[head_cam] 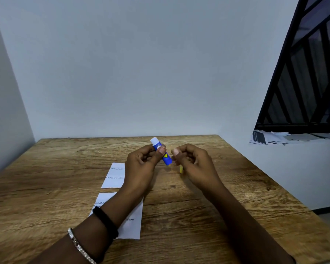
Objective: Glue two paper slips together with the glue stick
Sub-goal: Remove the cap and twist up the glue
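A blue glue stick (161,151) with a white end pointing up and away is held tilted above the wooden table (227,202), with my left hand (141,162) shut on its upper part. My right hand (192,161) is curled just right of the stick's lower end, thumb tip close to it. A small yellow piece (181,169), apparently the cap, sticks out below its fingers. Two white printed paper slips lie flat on the table. The far slip (113,177) is partly behind my left hand. The near slip (132,220) is partly under my left forearm.
A pale wall rises behind the table's far edge and on the left. At the right is a window with black bars (309,77), and below it a ledge with loose papers and a dark booklet (259,138). The table's right edge runs diagonally.
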